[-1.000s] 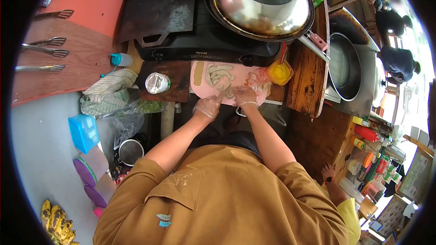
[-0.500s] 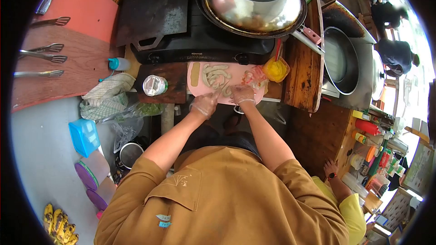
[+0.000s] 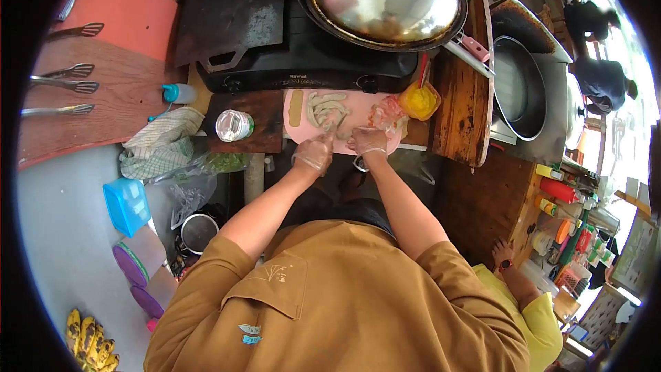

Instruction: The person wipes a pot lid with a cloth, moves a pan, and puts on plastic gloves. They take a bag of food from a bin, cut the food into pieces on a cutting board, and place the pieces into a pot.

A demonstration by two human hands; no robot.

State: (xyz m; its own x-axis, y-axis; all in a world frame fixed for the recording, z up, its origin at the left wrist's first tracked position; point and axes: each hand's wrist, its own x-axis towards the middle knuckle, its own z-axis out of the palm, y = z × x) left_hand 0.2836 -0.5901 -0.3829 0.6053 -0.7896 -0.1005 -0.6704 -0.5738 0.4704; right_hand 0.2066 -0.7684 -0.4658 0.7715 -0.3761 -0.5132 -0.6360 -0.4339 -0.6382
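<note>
A pink cutting board (image 3: 295, 134) lies in front of me, with pale strips of food (image 3: 325, 109) at its middle. My left hand (image 3: 315, 151), in a clear plastic glove, is closed at the board's near edge. A thin knife blade (image 3: 339, 124) appears to stick out of it toward the strips. My right hand (image 3: 368, 140), also gloved, rests on the board just to the right with its fingers curled; what lies under them is hidden. Beyond it, a crumpled clear wrapper with reddish bits (image 3: 389, 114) sits by a tub of yellow stuff (image 3: 418, 102).
Behind the board stands a black gas stove (image 3: 310, 72) with a lidded wok (image 3: 385, 7) and a flat griddle plate (image 3: 231, 14). A clear jar (image 3: 234, 126) stands left of the board. To my right is a person's hand (image 3: 502, 253) with a watch.
My left hand has turned and shifted slightly right, closer to my right hand. My right hand has moved a little, its fingers more curled. The strips stay about where they were.
</note>
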